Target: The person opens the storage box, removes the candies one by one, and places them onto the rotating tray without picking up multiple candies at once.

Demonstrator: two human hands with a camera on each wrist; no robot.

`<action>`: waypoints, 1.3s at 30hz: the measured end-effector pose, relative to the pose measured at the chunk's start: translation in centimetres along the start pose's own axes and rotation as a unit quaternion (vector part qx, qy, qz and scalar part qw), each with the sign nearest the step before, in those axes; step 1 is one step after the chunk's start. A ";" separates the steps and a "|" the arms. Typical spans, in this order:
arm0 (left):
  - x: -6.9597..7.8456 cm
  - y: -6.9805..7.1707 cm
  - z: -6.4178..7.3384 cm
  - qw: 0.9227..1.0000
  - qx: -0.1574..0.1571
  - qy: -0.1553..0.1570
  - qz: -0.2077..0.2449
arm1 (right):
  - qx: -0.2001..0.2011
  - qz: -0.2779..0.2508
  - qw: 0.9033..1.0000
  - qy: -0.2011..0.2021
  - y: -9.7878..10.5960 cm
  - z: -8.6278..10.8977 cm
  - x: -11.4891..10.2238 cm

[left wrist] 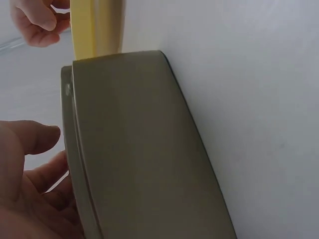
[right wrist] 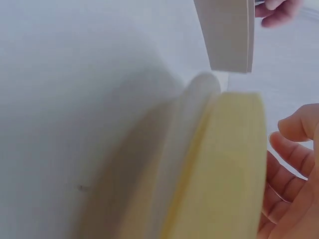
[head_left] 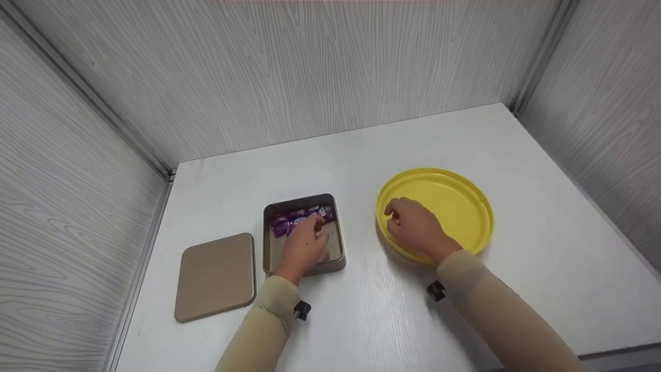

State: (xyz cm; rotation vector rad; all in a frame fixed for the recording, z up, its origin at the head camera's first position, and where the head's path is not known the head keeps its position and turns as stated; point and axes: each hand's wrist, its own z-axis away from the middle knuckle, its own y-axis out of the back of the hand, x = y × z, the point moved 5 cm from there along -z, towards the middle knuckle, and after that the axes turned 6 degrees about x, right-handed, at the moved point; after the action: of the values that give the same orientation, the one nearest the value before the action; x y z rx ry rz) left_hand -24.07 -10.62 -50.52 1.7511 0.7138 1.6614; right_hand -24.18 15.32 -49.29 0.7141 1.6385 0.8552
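White bench (head_left: 356,320), grain-patterned panels (head_left: 310,67) around it. Left hand (head_left: 304,244) dips into the bronze tin (head_left: 333,266), beside purple-wrapped packets (head_left: 283,226) at the far end. Right hand (head_left: 417,227) is over the yellow tray (head_left: 459,212), left part. Both slack, no grip visible. Flat matching lid (head_left: 217,276) lies left of the tin.

White table (head_left: 547,268) beneath box (head_left: 333,266), lid (head_left: 216,277), plate (head_left: 459,209)

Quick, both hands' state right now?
Left hand: open over the tin, nothing visibly held.
Right hand: open over the yellow tray, nothing visibly held.
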 end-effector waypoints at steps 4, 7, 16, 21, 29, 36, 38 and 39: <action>-1.2 0.7 -0.3 1.000 0.005 0.014 -0.023 | 0.005 0.005 1.000 0.013 -0.1 0.0 -0.7; -1.9 1.2 -0.7 0.998 0.013 0.009 -0.058 | 0.010 0.007 1.000 0.021 -0.2 0.0 -1.0; -3.1 1.4 -1.4 0.984 0.005 -0.015 -0.176 | 0.010 0.010 1.000 0.023 -0.6 0.3 -1.4; -3.5 1.0 -1.5 0.976 0.001 -0.019 -0.215 | 0.011 0.009 1.000 0.024 -0.7 0.5 -1.5; -3.8 0.7 -1.6 0.975 0.003 -0.013 -0.223 | 0.006 0.008 1.000 0.016 -0.9 0.6 -1.5; -3.8 0.7 -1.7 0.981 0.006 -0.011 -0.193 | 0.002 -0.003 1.000 0.023 -1.1 0.7 -2.0; -3.7 0.8 -1.7 0.983 0.011 -0.006 -0.181 | 0.000 -0.004 1.000 0.021 -1.1 0.7 -2.1; -3.6 0.9 -1.6 0.985 0.015 -0.004 -0.172 | -0.002 -0.004 1.000 0.018 -1.2 0.8 -2.1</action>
State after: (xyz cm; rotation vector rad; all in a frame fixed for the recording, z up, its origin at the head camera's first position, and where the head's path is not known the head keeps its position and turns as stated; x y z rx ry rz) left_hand -25.95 -13.78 -52.21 1.5482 0.9818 1.4131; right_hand -23.00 13.05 -49.21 0.6927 1.6712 0.8702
